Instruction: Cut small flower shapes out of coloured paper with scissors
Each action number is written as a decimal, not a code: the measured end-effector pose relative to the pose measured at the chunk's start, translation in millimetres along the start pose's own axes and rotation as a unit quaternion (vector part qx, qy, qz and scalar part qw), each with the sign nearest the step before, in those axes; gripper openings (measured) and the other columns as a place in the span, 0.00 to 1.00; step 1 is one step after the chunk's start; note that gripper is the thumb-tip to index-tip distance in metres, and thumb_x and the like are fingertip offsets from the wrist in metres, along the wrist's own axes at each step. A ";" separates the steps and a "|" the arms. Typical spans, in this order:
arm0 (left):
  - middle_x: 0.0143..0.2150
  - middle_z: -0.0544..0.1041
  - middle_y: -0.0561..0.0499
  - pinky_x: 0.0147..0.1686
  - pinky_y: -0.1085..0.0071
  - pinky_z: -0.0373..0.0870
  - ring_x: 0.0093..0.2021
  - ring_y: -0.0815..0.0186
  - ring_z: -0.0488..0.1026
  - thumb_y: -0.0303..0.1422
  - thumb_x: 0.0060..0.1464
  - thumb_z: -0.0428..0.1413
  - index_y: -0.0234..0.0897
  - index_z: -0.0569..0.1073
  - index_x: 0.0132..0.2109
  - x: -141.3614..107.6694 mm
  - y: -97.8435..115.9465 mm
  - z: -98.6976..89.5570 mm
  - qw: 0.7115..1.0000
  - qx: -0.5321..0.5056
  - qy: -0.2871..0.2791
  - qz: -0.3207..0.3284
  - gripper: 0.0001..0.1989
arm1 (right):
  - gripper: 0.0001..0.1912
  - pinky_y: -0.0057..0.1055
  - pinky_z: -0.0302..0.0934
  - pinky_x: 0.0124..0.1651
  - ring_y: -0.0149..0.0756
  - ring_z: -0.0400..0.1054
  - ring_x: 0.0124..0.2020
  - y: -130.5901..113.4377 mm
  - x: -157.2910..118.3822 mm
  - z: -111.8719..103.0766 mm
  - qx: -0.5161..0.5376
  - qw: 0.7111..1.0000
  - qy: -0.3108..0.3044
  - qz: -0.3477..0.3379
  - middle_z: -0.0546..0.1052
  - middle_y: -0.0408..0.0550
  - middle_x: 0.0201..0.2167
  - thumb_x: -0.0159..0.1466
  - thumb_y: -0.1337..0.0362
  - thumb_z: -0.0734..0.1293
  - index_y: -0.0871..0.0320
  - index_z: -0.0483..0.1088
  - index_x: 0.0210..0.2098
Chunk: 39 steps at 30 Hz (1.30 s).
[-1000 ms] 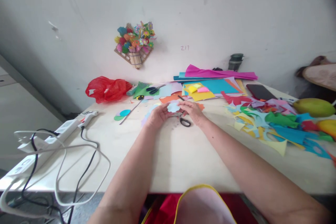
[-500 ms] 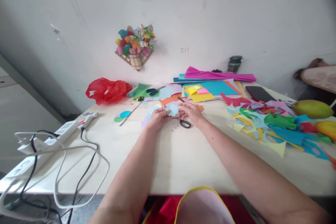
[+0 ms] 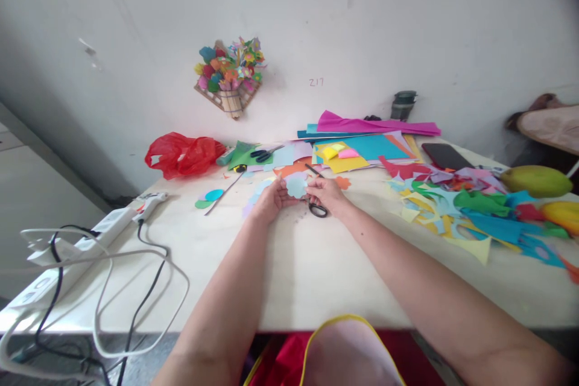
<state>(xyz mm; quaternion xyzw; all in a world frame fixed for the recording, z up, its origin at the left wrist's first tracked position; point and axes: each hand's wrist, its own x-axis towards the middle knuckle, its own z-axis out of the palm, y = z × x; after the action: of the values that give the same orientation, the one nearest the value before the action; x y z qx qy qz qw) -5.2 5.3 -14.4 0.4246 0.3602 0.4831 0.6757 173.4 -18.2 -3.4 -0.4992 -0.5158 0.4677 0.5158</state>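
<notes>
A light blue flower-shaped paper cutout (image 3: 297,185) is held up between my hands above the table. My right hand (image 3: 329,194) pinches its right edge between thumb and fingers. At the cutout's left side is my left hand (image 3: 272,201), its thumb apart from the paper and its fingers loosely spread below the lower left edge. The black ring handle of scissors (image 3: 318,210) shows just under my right hand; the rest is hidden. A dark thin stick (image 3: 313,170) juts out above the right fingers. Pale cutouts (image 3: 254,198) lie by my left hand, and an orange cutout (image 3: 344,183) is behind my right.
Coloured paper scraps (image 3: 452,211) cover the table's right side. Behind are stacked sheets (image 3: 380,149), another pair of scissors (image 3: 262,155) and a red plastic bag (image 3: 183,155). A power strip (image 3: 97,240) with looped cables occupies the left edge. A phone (image 3: 446,155) lies back right.
My left thumb has come off the cutout and the left fingers have loosened. The cutout now faces me more fully, held by my right hand. The view has shifted slightly.
</notes>
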 end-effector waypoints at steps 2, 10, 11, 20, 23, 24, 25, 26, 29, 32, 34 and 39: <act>0.31 0.81 0.42 0.34 0.63 0.80 0.31 0.57 0.82 0.45 0.58 0.62 0.32 0.74 0.33 -0.3 1.2 0.6 1.000 -0.004 -0.007 -0.002 0.18 | 0.09 0.20 0.53 0.17 0.24 0.61 0.15 -0.7 -0.8 0.9 0.017 1.000 0.009 0.008 0.73 0.40 0.17 0.55 0.73 0.72 0.59 0.70 0.21; 0.31 0.81 0.44 0.37 0.69 0.79 0.31 0.63 0.81 0.21 0.47 0.65 0.28 0.78 0.37 -5.7 -1.0 5.2 0.999 0.029 -0.009 0.021 0.07 | 0.05 0.21 0.53 0.17 0.27 0.65 0.17 0.8 -3.4 4.2 0.004 1.000 -0.006 -0.005 0.74 0.41 0.19 0.55 0.70 0.71 0.59 0.73 0.23; 0.31 0.81 0.45 0.37 0.68 0.79 0.31 0.63 0.80 0.21 0.47 0.65 0.28 0.78 0.36 -5.7 -1.1 5.3 0.999 0.027 -0.007 0.026 0.07 | 0.05 0.21 0.53 0.18 0.27 0.65 0.18 1.0 -3.4 4.4 -0.004 1.000 -0.009 -0.007 0.74 0.41 0.19 0.55 0.70 0.70 0.59 0.73 0.23; 0.27 0.78 0.50 0.34 0.71 0.78 0.29 0.65 0.80 0.25 0.46 0.68 0.32 0.74 0.30 -3.5 -1.4 0.1 0.998 0.036 0.007 0.052 0.09 | 0.12 0.30 0.69 0.38 0.37 0.78 0.35 2.5 3.4 -8.3 -0.261 0.963 0.038 -0.062 0.83 0.49 0.34 0.59 0.72 0.64 0.58 0.80 0.34; 0.29 0.80 0.49 0.35 0.69 0.78 0.31 0.62 0.82 0.28 0.46 0.69 0.33 0.73 0.32 -2.0 -2.8 -2.9 0.997 0.036 0.007 0.062 0.11 | 0.15 0.34 0.67 0.50 0.44 0.78 0.47 -10.4 -2.6 -16.2 -0.481 0.872 0.015 -0.092 0.84 0.51 0.41 0.61 0.68 0.66 0.55 0.82 0.44; 0.30 0.81 0.49 0.36 0.68 0.79 0.32 0.61 0.82 0.29 0.46 0.70 0.33 0.73 0.33 -1.5 -3.3 -3.9 0.997 0.034 0.007 0.067 0.12 | 0.16 0.35 0.66 0.51 0.45 0.77 0.50 -16.2 -5.7 -18.0 -0.532 0.842 -0.009 -0.091 0.84 0.51 0.43 0.62 0.67 0.66 0.54 0.81 0.47; 0.31 0.81 0.49 0.37 0.67 0.79 0.32 0.61 0.82 0.29 0.46 0.70 0.34 0.73 0.34 -1.0 -3.7 -4.7 0.997 0.031 0.007 0.072 0.13 | 0.17 0.35 0.66 0.51 0.47 0.77 0.52 -22.0 -9.0 -19.3 -0.572 0.815 -0.034 -0.086 0.84 0.52 0.45 0.62 0.64 0.67 0.54 0.81 0.49; 0.32 0.82 0.48 0.39 0.66 0.79 0.33 0.60 0.83 0.30 0.46 0.70 0.34 0.73 0.35 -0.5 -4.1 -5.5 0.997 0.027 0.007 0.077 0.13 | 0.19 0.35 0.66 0.51 0.49 0.76 0.53 -27.4 -12.2 -20.0 -0.603 0.792 -0.055 -0.080 0.84 0.53 0.48 0.62 0.62 0.67 0.54 0.80 0.51; 0.35 0.83 0.46 0.40 0.66 0.79 0.35 0.60 0.83 0.30 0.46 0.71 0.33 0.74 0.37 1.2 -4.9 -7.3 0.996 0.013 0.010 0.088 0.14 | 0.22 0.37 0.66 0.51 0.52 0.75 0.56 -37.9 -20.0 -18.4 -0.655 0.744 -0.117 -0.057 0.81 0.58 0.55 0.62 0.59 0.67 0.56 0.78 0.55; 0.36 0.83 0.45 0.39 0.67 0.78 0.35 0.60 0.83 0.29 0.46 0.70 0.32 0.75 0.38 2.9 -5.1 -8.2 0.996 0.005 0.012 0.092 0.14 | 0.25 0.38 0.67 0.53 0.54 0.73 0.58 -40.7 -24.1 -13.1 -0.673 0.724 -0.140 -0.055 0.77 0.62 0.59 0.64 0.61 0.66 0.60 0.76 0.58; 0.35 0.84 0.45 0.39 0.68 0.78 0.35 0.60 0.83 0.28 0.47 0.70 0.32 0.75 0.38 3.9 -5.3 -8.6 0.995 0.000 0.016 0.094 0.13 | 0.26 0.39 0.67 0.53 0.54 0.73 0.59 -41.7 -24.6 -8.7 -0.687 0.710 -0.143 -0.050 0.77 0.63 0.60 0.63 0.67 0.65 0.60 0.74 0.60; 0.34 0.83 0.45 0.40 0.66 0.79 0.36 0.59 0.84 0.29 0.48 0.70 0.33 0.74 0.37 4.6 -6.0 -10.0 0.996 -0.007 0.009 0.091 0.13 | 0.24 0.40 0.66 0.54 0.53 0.73 0.58 -52.3 -15.4 -1.7 -0.723 0.668 -0.167 -0.051 0.78 0.61 0.57 0.63 0.70 0.66 0.58 0.75 0.58</act>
<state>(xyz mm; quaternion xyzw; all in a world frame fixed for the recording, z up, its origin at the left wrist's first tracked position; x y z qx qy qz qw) -10.8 10.9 -24.0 0.4466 0.3221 0.5492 0.6286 173.0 -36.9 47.9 -0.6026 -0.7941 -0.0034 -0.0785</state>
